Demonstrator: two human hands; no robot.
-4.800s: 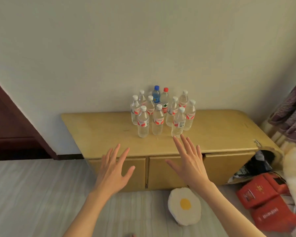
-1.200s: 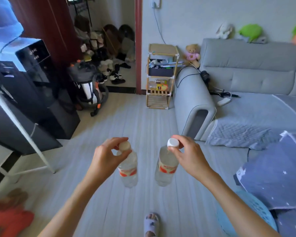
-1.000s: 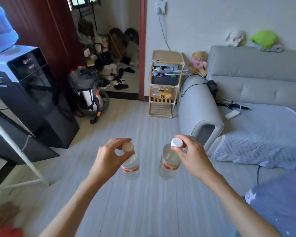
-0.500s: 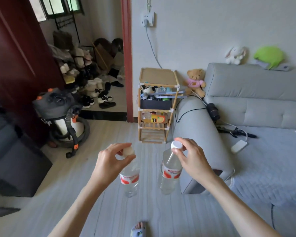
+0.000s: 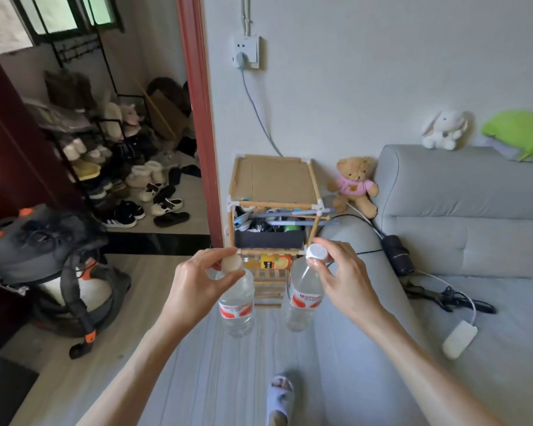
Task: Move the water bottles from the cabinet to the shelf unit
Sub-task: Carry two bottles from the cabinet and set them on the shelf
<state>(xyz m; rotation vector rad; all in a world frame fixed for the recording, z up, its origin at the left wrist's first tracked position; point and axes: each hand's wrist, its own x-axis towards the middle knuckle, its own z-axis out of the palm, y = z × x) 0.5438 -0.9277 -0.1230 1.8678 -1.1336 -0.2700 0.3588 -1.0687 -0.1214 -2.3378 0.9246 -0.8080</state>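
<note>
hands point(image 5: 197, 281) pinching two red-labelled bottles point(image 5: 237, 305), writing unreadable

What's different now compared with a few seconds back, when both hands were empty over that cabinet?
Each hand has taken a bottle by its cap: left hand one water bottle, right hand another. The person turned from the cabinet and walked toward the shelf unit, now close. The grips have not changed over the last second.
</note>
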